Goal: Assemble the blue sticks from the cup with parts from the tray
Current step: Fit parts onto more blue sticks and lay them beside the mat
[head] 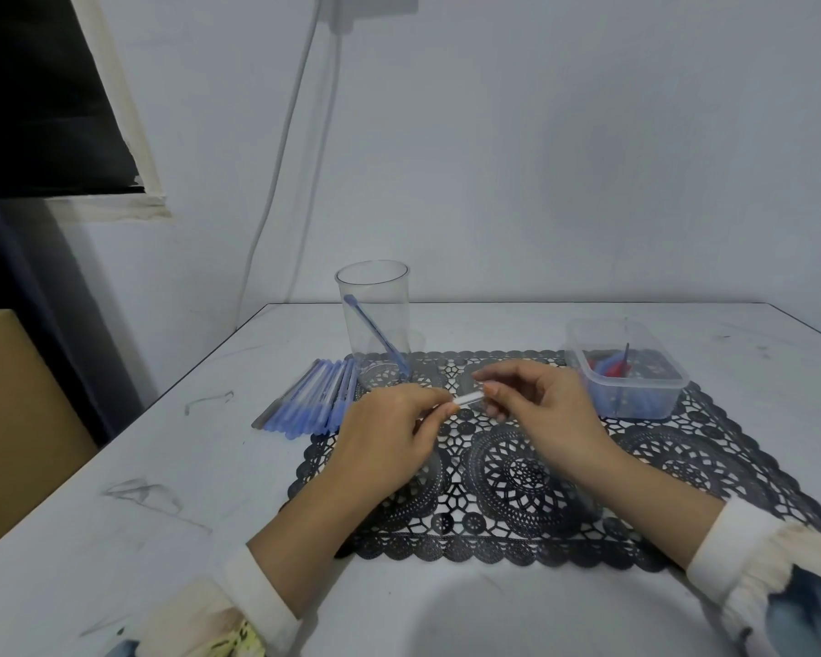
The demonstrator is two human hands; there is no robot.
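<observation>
A white desk (pixel 171 467) carried a black lace-patterned mat (pixel 517 490). On it stood a tall clear plastic cup (pixel 373 320) holding one blue stick (pixel 375 331), and a clear tray (pixel 629 372) of parts (red and blue). Finished blue sticks (pixel 311 395) lay beside the cup. The left hand (pixel 389 438) and right hand (pixel 536 400) each pinched an end of a small clear tube (pixel 469 399).

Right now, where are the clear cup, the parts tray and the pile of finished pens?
clear cup (pixel 375 296): head view, upper wall.
parts tray (pixel 636 400): head view, front wall.
pile of finished pens (pixel 311 395): head view, middle of the bundle.
</observation>
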